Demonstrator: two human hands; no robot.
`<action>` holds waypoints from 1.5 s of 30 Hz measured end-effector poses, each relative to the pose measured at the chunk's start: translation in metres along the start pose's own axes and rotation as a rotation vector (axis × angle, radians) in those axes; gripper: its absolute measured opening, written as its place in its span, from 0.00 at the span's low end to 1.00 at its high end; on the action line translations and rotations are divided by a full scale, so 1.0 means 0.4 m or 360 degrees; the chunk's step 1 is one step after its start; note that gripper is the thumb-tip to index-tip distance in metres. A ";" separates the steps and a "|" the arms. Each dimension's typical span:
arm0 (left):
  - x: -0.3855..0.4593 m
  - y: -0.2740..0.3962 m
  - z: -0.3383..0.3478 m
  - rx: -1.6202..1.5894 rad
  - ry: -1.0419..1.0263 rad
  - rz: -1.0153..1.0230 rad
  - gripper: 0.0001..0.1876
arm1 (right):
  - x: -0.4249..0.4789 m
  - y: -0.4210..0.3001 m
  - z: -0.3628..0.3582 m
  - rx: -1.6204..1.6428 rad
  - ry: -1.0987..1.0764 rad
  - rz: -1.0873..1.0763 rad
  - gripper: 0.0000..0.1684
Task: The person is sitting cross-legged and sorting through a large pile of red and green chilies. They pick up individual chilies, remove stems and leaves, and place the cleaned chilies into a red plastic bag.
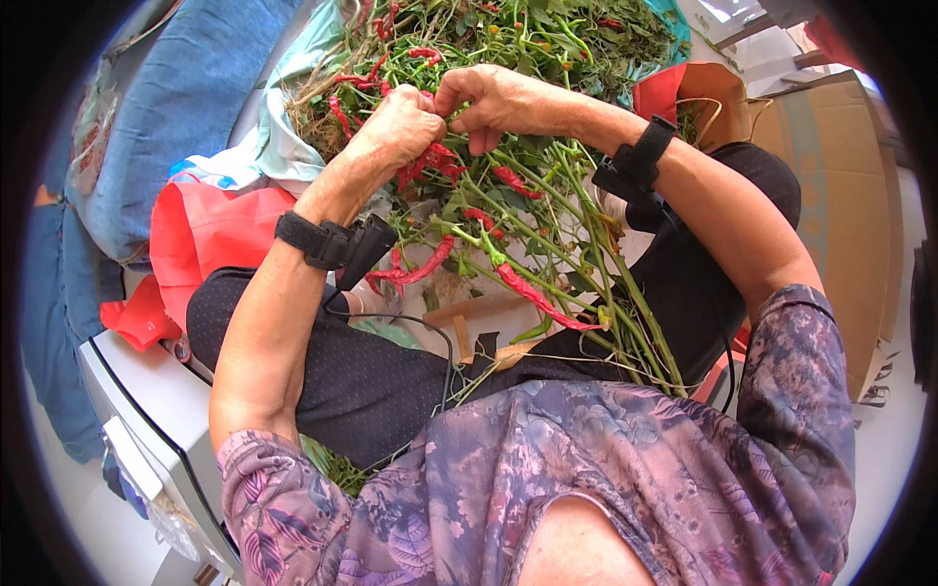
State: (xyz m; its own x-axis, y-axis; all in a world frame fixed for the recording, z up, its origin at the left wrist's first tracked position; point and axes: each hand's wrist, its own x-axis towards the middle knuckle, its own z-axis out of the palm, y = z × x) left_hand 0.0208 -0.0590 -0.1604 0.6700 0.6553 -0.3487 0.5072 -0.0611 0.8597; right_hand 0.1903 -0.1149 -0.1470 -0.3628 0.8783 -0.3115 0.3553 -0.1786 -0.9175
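My left hand (410, 124) is closed, with a bunch of wrinkled red chili peppers (432, 162) showing below its fingers. Close against it, my right hand (498, 102) has curled fingers, and its thumb and forefinger meet near the left fingertips. Whether a stem lies between them is hidden. Cut chili plants with long green stems (630, 293) lean across my lap towards both hands. One long red chili pepper (542, 297) hangs on them nearest me, and another red chili pepper (425, 267) hangs further left. A green chili pepper (532, 329) is by my lap.
Beyond my hands lies a heap of chili plants (469, 36) on a pale green plastic sheet (282, 121). A red bag (212, 227) stands left, near a white cabinet (146, 388). To the right are a paper bag (722, 91) and a cardboard box (828, 212).
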 end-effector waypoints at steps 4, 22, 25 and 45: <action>0.009 -0.013 0.009 0.0383 0.0118 0.0154 0.07 | -0.004 -0.007 0.005 -0.0055 0.0144 -0.0035 0.12; -0.062 0.061 0.081 0.1336 0.0351 0.0245 0.10 | 0.033 0.054 0.005 -0.0281 0.0045 -0.0030 0.15; -0.066 0.062 0.082 0.1387 0.0321 0.0304 0.09 | 0.033 0.040 0.012 -0.0339 0.0134 -0.0018 0.13; 0.004 -0.013 -0.001 -0.0346 -0.0029 0.0129 0.11 | 0.048 0.050 -0.032 0.0059 -0.0014 -0.0063 0.12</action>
State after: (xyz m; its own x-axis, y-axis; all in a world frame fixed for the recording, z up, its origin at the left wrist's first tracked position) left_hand 0.0189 -0.0576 -0.1654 0.7146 0.6410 -0.2801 0.3240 0.0516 0.9447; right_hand 0.2014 -0.0957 -0.1680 -0.3834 0.8811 -0.2770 0.3085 -0.1605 -0.9376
